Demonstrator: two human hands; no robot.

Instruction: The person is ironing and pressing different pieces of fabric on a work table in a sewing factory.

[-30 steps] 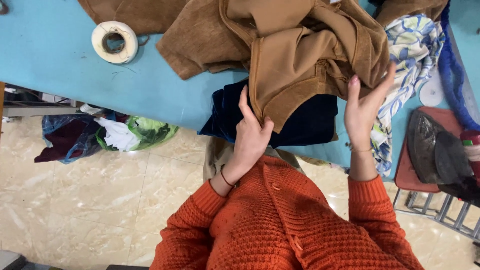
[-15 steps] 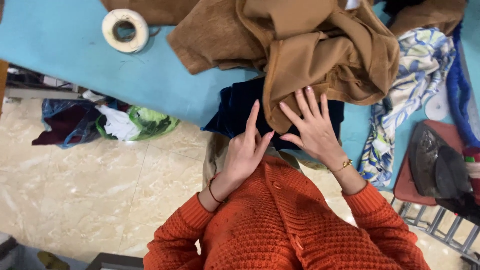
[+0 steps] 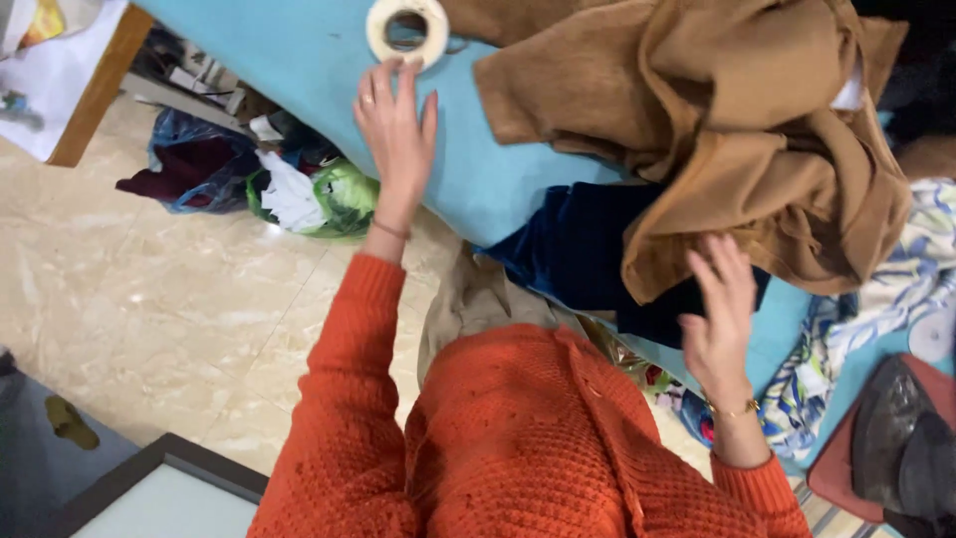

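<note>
Tape roll [image 3: 406, 30] lies on the blue table [image 3: 299, 60] at its far edge; the left hand [image 3: 396, 130], fingers spread and empty, reaches just beneath it. The right hand [image 3: 722, 319], open, empty, touches the brown coat [image 3: 737, 130] over dark blue velvet fabric [image 3: 578, 249].

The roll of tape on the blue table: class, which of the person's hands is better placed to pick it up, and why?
Left. The left hand is stretched out with its fingertips right by the roll of tape, while the right hand is far off, at the brown coat.

Glossy beige tiled floor [image 3: 169, 329] beneath blue-topped table [image 3: 299, 60]
</note>
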